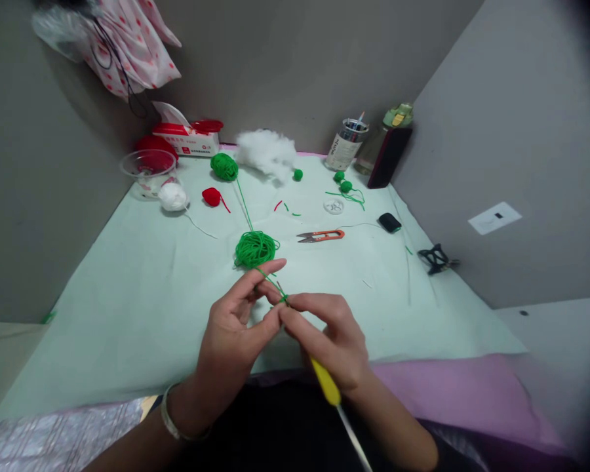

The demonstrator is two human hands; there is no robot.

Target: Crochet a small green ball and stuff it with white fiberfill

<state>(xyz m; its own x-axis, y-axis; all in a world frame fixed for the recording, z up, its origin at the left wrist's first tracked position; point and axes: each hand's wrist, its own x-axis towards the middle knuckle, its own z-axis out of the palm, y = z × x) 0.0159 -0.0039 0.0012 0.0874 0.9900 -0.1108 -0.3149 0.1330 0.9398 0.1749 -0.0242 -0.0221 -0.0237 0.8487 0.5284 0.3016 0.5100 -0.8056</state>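
My right hand (332,331) is closed around a crochet hook (326,381) with a yellow grip. One metal end of the hook points down toward me, and its other tip shows near my fingertips. My left hand (238,331) pinches a small bit of green yarn (284,298) at that tip, its index finger raised with the strand running past it. The fingertips of both hands meet there, so the stitches are mostly hidden. Just beyond my left hand lies a loose heap of green yarn (256,250), from which a strand leads back to a green yarn ball (224,167).
Orange thread snips (320,236) lie beyond my hands. Farther back are white stuffing (266,154), a red yarn ball (211,196), a white yarn ball (173,196) and a plastic tub (147,164). A pen can (347,145) and a bottle (373,147) stand back right.
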